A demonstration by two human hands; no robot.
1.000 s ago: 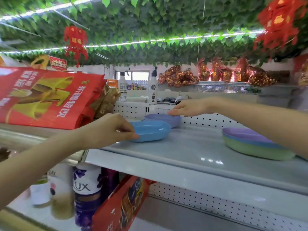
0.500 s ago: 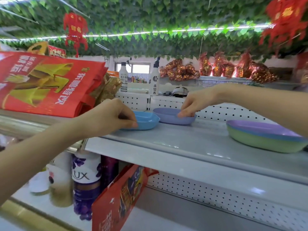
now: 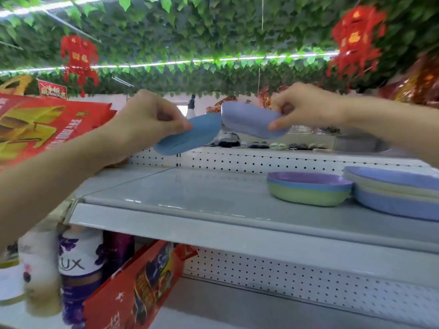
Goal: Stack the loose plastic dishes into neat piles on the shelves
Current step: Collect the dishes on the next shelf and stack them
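I am pinching the blue dish (image 3: 190, 135) by its rim in my left hand (image 3: 145, 122), fingers curled tight, and gripping the lavender dish (image 3: 249, 119) the same way in my right hand (image 3: 306, 108). Both are hanging above the shelf (image 3: 190, 193), undersides facing me. The blue one's long axis is sloping down to the left, the lavender one's is lying nearly level, and their inner ends are meeting.

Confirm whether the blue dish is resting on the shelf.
No, the left hand holds the blue dish up in the air above the shelf.
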